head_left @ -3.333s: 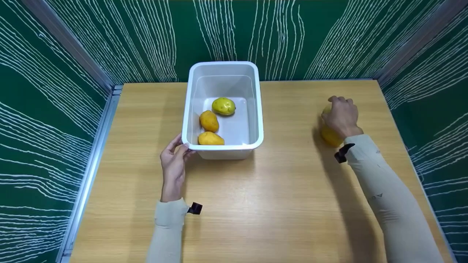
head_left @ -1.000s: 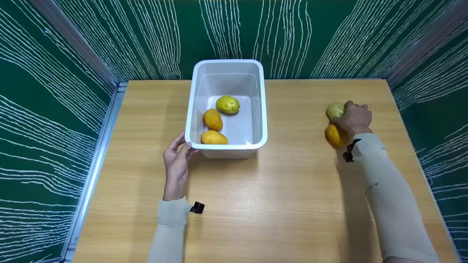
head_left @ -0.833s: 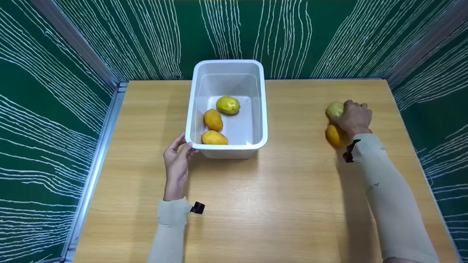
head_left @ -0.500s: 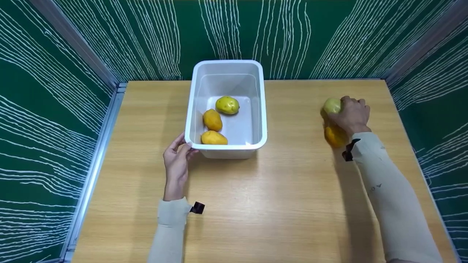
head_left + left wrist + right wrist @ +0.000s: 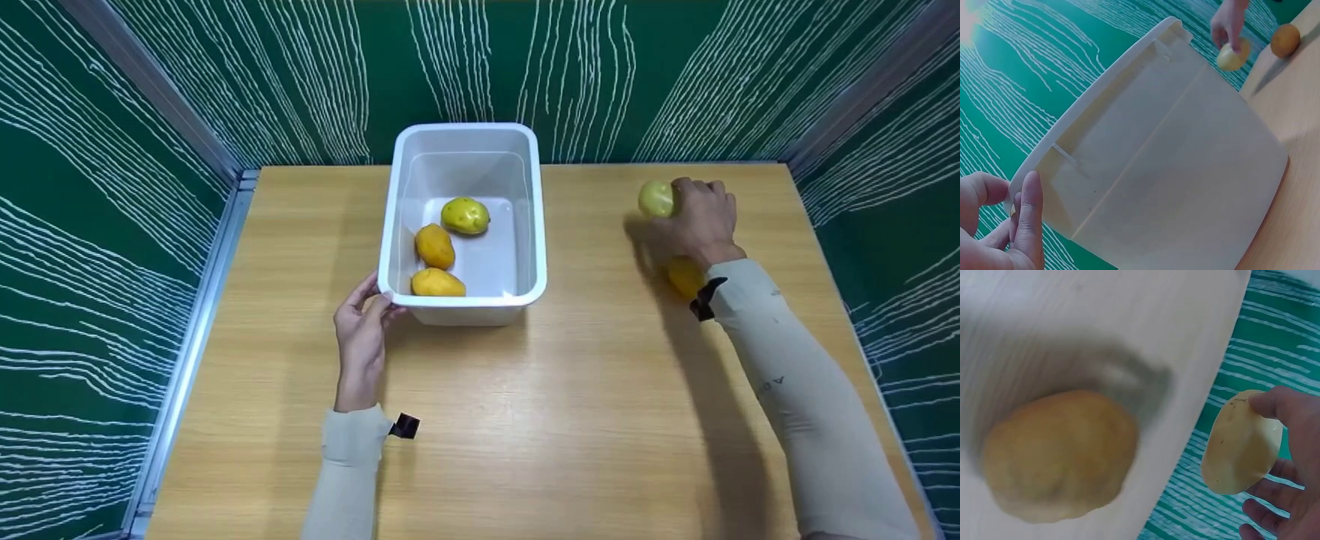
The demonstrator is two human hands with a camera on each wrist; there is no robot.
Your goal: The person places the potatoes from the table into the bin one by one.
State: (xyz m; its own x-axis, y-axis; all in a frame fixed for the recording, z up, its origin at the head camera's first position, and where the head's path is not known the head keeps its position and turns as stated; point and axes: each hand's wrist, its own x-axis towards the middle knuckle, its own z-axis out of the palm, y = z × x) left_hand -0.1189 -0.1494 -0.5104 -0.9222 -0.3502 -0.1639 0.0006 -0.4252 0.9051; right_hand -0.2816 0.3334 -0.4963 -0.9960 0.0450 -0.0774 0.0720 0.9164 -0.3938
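Note:
My right hand (image 5: 701,221) grips a pale yellow-green mango (image 5: 657,199) between thumb and fingers, lifted off the table. In the right wrist view, the held mango (image 5: 1241,444) shows small dark specks. An orange-yellow mango (image 5: 684,276) lies on the table, partly hidden beneath my right wrist. My left hand (image 5: 361,330) pinches the near left corner of a white plastic bin (image 5: 538,225) at its rim. Inside the bin lie a green-yellow mango (image 5: 465,216) and two orange-yellow mangoes, one in the middle (image 5: 435,247) and one by the near wall (image 5: 438,283).
The wooden table (image 5: 480,435) meets a green wall (image 5: 600,82) with white wavy lines at the back. Similar green panels stand at both sides, with a metal rail (image 5: 184,330) along the left edge. The bin stands near the back edge.
My right hand first rests over the two mangoes on the right, then lifts the yellow-green one and carries it left and back. The orange-yellow one stays behind. My left hand keeps its hold.

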